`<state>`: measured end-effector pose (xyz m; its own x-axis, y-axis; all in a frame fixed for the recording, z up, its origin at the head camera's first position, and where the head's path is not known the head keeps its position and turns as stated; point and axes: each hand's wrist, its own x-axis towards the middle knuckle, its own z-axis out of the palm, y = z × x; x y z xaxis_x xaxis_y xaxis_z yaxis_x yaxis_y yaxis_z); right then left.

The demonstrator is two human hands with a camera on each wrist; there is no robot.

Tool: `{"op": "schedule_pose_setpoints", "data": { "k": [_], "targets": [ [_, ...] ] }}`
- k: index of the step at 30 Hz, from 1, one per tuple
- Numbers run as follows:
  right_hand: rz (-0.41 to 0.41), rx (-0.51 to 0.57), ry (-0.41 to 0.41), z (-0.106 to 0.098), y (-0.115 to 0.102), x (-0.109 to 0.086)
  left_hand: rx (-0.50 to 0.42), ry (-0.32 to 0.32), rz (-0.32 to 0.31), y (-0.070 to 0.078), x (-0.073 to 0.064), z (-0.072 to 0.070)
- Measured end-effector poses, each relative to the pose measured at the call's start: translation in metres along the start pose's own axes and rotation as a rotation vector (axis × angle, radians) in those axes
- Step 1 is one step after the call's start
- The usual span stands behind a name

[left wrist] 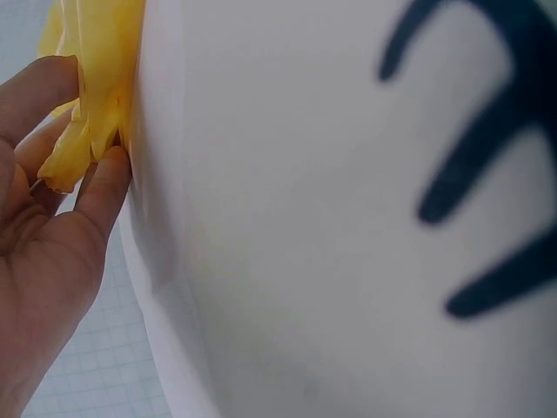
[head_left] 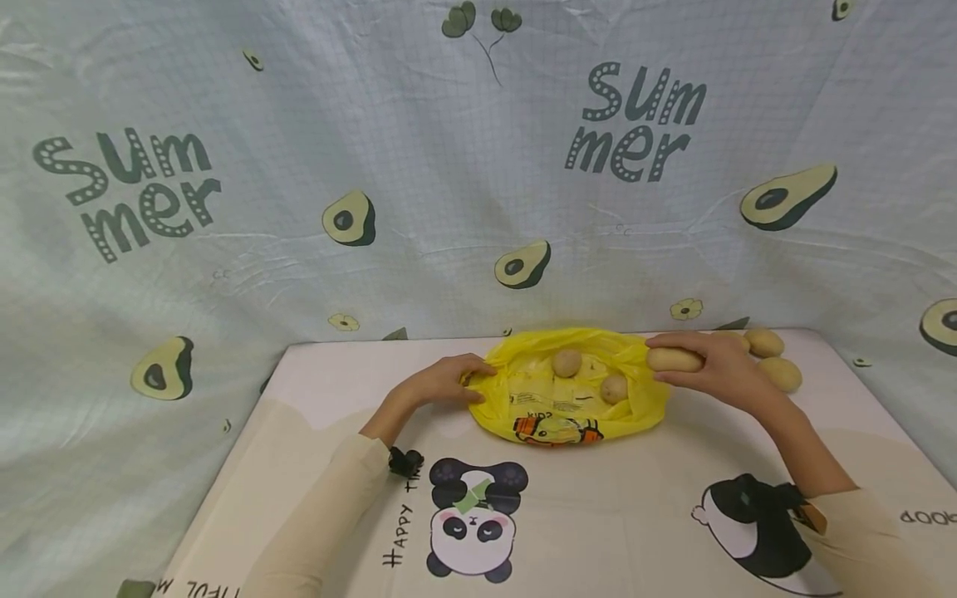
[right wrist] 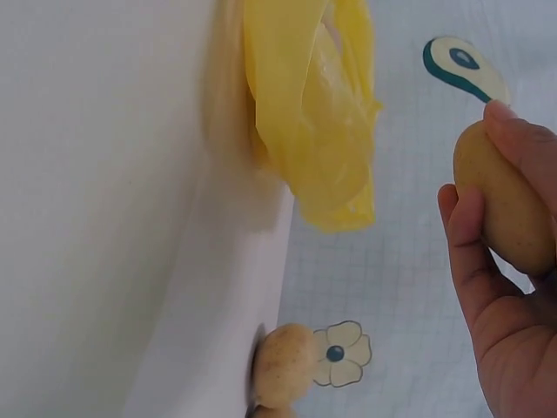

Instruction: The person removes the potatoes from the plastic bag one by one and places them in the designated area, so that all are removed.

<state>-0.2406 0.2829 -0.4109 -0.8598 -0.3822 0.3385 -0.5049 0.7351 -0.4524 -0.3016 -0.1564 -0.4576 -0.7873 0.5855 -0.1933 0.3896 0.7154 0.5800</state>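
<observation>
A yellow plastic bag lies on the table with its mouth spread toward me. One potato and a second potato sit inside it. My left hand pinches the bag's left end; in the left wrist view a bunched yellow corner comes out between thumb and fingers. At the bag's right edge, my right hand grips a longish potato between thumb and fingers. The right wrist view shows this held potato raised above the table, apart from the bag.
Beyond my right wrist, several loose potatoes lie at the table's back right, among them one potato and a nearer potato. A printed cloth hangs right behind the table's back edge. The pale tabletop carries printed pandas and lettering.
</observation>
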Motion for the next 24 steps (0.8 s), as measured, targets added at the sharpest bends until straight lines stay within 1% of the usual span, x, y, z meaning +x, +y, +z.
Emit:
{"op": "schedule_pose_setpoints", "data": {
  "k": [10, 14, 19, 24],
  "targets": [
    [0.126, 0.023, -0.067, -0.012, 0.000, -0.007, -0.015, -0.002, -0.015, -0.002, 0.002, 0.001],
    [0.146, 0.017, -0.054, -0.014, 0.005, -0.011, -0.016, -0.006, -0.005, -0.002, 0.002, 0.000],
    [0.150, -0.006, -0.038, -0.017, 0.010, -0.015, -0.021, -0.007, -0.006, -0.001, 0.001, 0.000],
    [0.181, -0.022, -0.028, -0.020, 0.015, -0.019, -0.023, -0.006, -0.006, -0.002, 0.001, -0.001]
  ]
}}
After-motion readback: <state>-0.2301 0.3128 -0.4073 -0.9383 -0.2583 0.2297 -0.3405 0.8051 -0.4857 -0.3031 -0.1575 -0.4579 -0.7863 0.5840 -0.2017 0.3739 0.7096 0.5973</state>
